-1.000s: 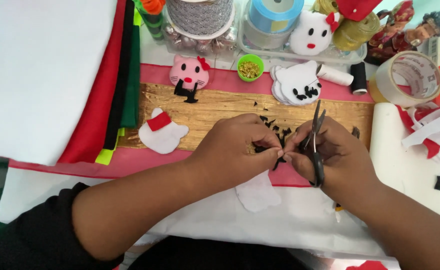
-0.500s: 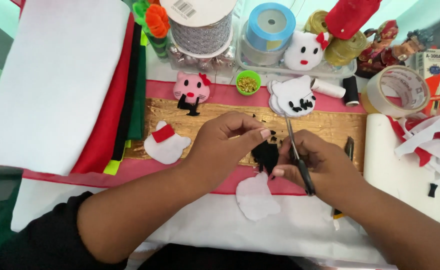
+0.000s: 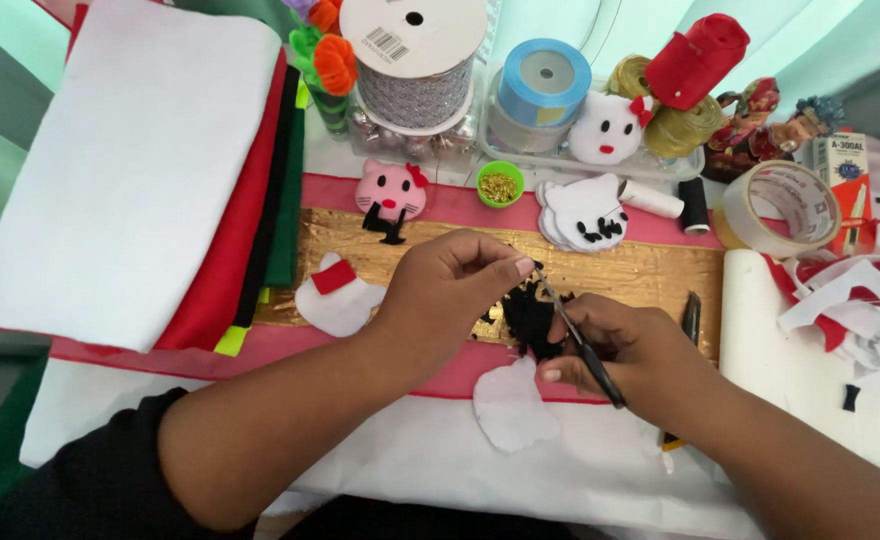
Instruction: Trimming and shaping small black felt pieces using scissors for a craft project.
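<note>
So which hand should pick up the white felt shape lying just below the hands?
Probably the left hand. It pinches only the small black felt piece, whereas the right hand is busy gripping the scissors. The white felt shape lies between both.

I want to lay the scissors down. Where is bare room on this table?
Bare gold board lies between the white cat-face stack and right hand. The white cloth beside the white felt cutout is bare. Crowded: the spools behind, scraps on the right.

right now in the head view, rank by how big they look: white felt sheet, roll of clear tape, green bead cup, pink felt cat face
1. white felt sheet
2. roll of clear tape
3. pink felt cat face
4. green bead cup

All lie at a similar distance from the camera, so the order looks dependable.
</note>
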